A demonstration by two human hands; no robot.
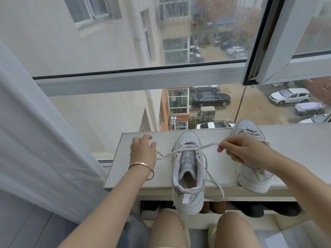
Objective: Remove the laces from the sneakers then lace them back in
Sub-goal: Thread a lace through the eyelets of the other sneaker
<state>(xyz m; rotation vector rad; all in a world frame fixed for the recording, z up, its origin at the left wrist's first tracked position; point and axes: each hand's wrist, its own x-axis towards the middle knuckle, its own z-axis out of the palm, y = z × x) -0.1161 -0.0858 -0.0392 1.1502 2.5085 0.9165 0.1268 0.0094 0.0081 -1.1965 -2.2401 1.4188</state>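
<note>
A white sneaker (188, 172) stands toe-away on a white shelf top (129, 176), its heel overhanging the front edge. Its white lace (206, 146) is threaded only through the eyelets near the toe. My right hand (241, 151) pinches one end of the lace and holds it out to the right of the shoe. The other end runs left across the shelf to just under the thumb of my left hand (142, 151), whose fingers are spread and relaxed. A loose loop of lace hangs down the shoe's right side. The second sneaker (254, 178), laced, stands on the right, partly behind my right wrist.
A large window (125, 51) is right behind the shelf, with an open sash (286, 56) at upper right. A white curtain (35, 140) hangs on the left. Dark shoes (250, 210) sit under the shelf top. My knees (166, 230) are below the front edge.
</note>
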